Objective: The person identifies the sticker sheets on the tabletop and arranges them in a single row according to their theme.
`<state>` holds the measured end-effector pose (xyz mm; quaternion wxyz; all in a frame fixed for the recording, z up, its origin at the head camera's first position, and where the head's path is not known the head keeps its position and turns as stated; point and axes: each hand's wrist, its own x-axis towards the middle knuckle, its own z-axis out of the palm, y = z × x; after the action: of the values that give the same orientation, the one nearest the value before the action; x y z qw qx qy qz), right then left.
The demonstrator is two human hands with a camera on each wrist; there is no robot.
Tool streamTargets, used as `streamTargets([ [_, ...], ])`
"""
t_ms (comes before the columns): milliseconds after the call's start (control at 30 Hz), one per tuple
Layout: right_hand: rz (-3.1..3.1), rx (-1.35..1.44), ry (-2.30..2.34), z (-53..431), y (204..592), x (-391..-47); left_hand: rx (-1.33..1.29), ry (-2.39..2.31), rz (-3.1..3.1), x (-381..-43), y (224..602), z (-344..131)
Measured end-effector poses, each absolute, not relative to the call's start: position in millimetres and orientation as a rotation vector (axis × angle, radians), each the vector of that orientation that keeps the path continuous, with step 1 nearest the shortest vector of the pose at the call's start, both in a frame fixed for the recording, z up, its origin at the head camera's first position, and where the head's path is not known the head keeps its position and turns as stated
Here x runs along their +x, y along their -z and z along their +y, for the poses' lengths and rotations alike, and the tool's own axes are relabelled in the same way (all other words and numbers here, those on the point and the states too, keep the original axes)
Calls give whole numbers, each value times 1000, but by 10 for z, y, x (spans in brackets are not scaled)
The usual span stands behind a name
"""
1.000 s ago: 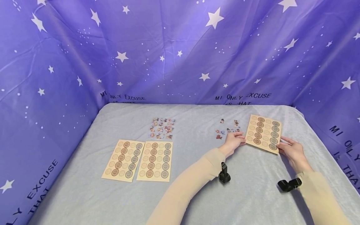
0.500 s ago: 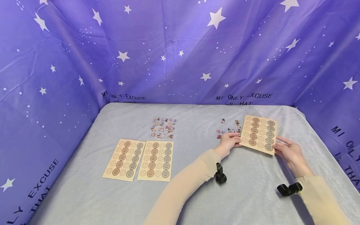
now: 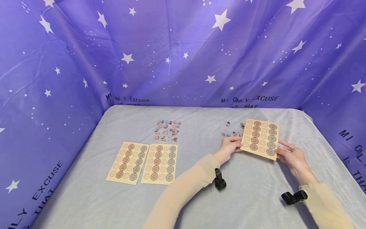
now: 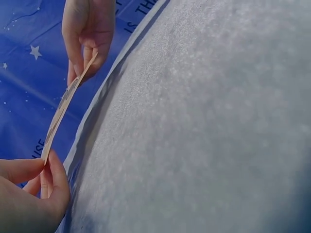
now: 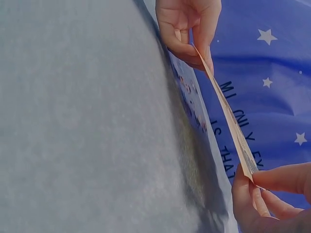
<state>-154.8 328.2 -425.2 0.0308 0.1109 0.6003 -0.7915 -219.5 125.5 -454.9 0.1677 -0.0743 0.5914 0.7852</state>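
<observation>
Cream sheet (image 3: 260,139) spans between both hands (image 3: 293,158); each pinches one side.

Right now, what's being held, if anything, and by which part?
A cream sheet of printed circles: the left hand pinches its left edge, the right hand its right edge, both near the lower corners.

"How do the arms lie?"
"The left arm (image 3: 183,187) slants forward and rightward; the right arm (image 3: 326,203) angles inward from the right."
"And the hands?"
"The left hand (image 3: 227,149) and right hand (image 3: 294,160) sit apart at similar height, both pinching, with fingers (image 4: 59,182) bent."
"Level fingertips?"
"The left's sit slightly higher in the head view."
</observation>
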Motion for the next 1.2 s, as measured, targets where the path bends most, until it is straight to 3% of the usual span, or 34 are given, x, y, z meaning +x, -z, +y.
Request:
streamTargets([
  [267, 1852, 247, 2450, 3250, 4339, -1543, -194, -2224, 1719, -2176, 4554, 1117],
  [600, 1746, 128, 2528, 3360, 4724, -1673, -214, -2214, 1724, -2116, 4489, 926],
  [1200, 1916, 146, 2427, 3082, 4713, -1667, -231, -2215, 1768, -1972, 4318, 573],
])
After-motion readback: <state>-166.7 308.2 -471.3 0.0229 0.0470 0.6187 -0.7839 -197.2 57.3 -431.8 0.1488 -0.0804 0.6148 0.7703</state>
